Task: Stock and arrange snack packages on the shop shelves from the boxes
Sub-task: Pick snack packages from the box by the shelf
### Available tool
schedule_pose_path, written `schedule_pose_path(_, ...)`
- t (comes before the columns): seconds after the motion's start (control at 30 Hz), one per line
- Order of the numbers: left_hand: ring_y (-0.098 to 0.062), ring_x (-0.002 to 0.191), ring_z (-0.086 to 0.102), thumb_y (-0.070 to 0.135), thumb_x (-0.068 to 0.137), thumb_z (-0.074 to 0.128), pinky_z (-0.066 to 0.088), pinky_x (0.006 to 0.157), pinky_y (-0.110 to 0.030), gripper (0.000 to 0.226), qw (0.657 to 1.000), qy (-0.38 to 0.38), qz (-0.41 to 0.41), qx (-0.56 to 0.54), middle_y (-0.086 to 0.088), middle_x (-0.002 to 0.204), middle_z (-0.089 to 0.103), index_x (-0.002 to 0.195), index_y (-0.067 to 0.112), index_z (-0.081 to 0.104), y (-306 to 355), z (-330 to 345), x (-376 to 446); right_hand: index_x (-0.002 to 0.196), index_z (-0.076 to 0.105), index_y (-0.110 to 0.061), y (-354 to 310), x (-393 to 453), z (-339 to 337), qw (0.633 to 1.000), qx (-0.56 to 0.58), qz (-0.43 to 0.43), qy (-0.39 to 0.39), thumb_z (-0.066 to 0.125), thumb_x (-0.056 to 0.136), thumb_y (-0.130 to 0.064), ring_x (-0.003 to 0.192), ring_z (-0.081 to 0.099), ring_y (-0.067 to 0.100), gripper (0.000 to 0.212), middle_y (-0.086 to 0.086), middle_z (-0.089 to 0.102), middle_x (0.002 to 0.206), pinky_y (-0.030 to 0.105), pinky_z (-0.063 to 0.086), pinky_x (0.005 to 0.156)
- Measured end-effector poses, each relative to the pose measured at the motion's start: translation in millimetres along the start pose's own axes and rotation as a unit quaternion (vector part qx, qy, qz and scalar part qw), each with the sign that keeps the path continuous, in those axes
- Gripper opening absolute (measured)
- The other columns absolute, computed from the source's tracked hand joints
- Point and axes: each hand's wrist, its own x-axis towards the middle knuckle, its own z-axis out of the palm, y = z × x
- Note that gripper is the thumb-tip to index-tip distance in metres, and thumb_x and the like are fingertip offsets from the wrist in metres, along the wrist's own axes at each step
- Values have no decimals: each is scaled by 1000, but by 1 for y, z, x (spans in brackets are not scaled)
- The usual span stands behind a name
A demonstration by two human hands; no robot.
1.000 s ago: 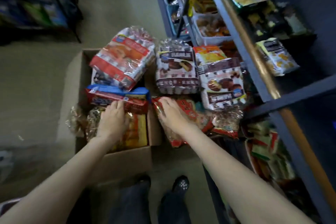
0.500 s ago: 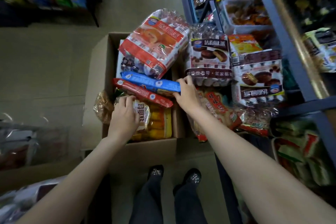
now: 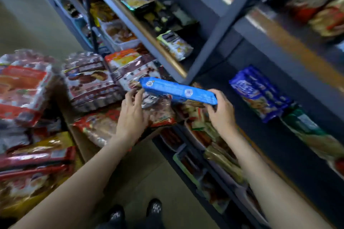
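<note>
Thing in hand: blue biscuit pack point(image 3: 178, 92), long and slim, held in the air in front of the shelves, above the red snack bags point(image 3: 104, 128).
Long axis: runs left to right across my view, left end a little higher and farther from me, right end lower and nearer.
Right hand point(image 3: 221, 111): fingers curled up round the right end of the pack from below; this hand carries it.
Left hand point(image 3: 133, 113): fingers spread and fairly straight, tips at the left end of the pack; touching or just short of it, I cannot tell through the blur. No firm grip that I can see.
Target, my guess: the dark shelf point(image 3: 290, 147) to the right, where a purple-blue pack point(image 3: 260, 93) already lies with bare board beside it.
Direction to go: shelf lies right of and beyond the right hand, so the right end of the pack leads and the right hand is the nearer one.
Turn needed: the shelved pack lies slantwise to mine; mine likely wants swinging to match.
Source: cardboard box point(image 3: 74, 135) at left, well stocked, behind the left arm.
Risk: shelf upright point(image 3: 221, 26) stands close above the pack; its far edge could clip it.
</note>
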Motion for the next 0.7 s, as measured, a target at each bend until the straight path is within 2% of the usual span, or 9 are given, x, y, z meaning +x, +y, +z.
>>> schedule_pose_path(0.1,-44,123,40,12,79,47,37,103,-50,60,992,-54,113,19,-24,139,36,138,3,38,76,47,23,116,56,5,54,-26,-70,988,-5,106,109,61,83,6,96,56,23,33,21,62,110,4,30,76)
schedule_pose_path(0.17,-39,129,33,15,86,49,34,104,-47,65,982,-117,141,48,-17,149,23,146,12,25,123,78,29,119,54,7,87,-41,-100,971,-7,189,147,61,87,2,96,56,25,34,25,60,113,4,32,69)
schedule_pose_path(0.2,-36,131,30,18,88,50,33,104,-45,67,976,-144,148,71,-12,152,17,148,16,18,143,93,30,121,53,7,104,-45,-109,960,-3,235,154,60,88,-1,100,57,28,35,26,59,115,9,34,71)
schedule_pose_path(0.27,-34,134,25,22,91,50,30,104,-44,70,962,-185,163,119,-8,155,10,149,19,11,175,117,26,123,53,3,138,-44,-117,936,-4,320,147,60,90,-10,110,56,34,36,24,59,119,27,38,87)
schedule_pose_path(0.37,-33,134,25,21,91,51,27,105,-44,68,952,-213,170,141,-7,153,13,148,18,13,197,142,18,122,55,-3,180,-30,-114,908,20,405,107,60,90,-15,109,58,32,34,16,61,115,36,45,86)
schedule_pose_path(0.5,-34,129,33,20,90,48,31,102,-41,65,958,-208,135,144,-10,146,26,146,14,17,191,156,18,118,53,-5,219,-4,-96,867,151,460,120,61,87,-12,100,63,33,32,18,60,117,48,53,86)
schedule_pose_path(0.6,-32,126,38,21,91,46,35,98,-42,63,963,-198,115,141,-11,139,35,146,11,18,177,160,18,134,39,-9,229,8,-84,847,187,479,132,62,86,-11,119,51,30,53,16,48,134,42,44,101)
schedule_pose_path(0.7,-29,123,44,21,93,46,37,96,-41,57,969,-199,81,125,-9,136,40,144,11,23,159,163,15,144,27,-12,207,1,-80,861,151,459,158,50,88,1,131,37,29,61,16,27,147,35,38,106)
